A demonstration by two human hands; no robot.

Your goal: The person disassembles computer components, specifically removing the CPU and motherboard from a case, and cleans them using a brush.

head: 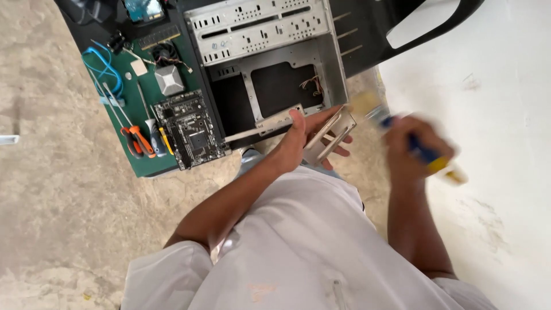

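Left hand [301, 143] fingers grip a metal bracket [336, 135], right hand [410, 150] fingers clasp a brush [396, 129], beside the open computer case [270, 63].

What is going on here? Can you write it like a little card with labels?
Left hand: holds a flat grey metal bracket
Right hand: grips a blurred brush with a blue and yellow handle
Ahead: open grey metal computer case
Green mat: black circuit board, orange-handled screwdrivers, blue cable
Clothing: white shirt
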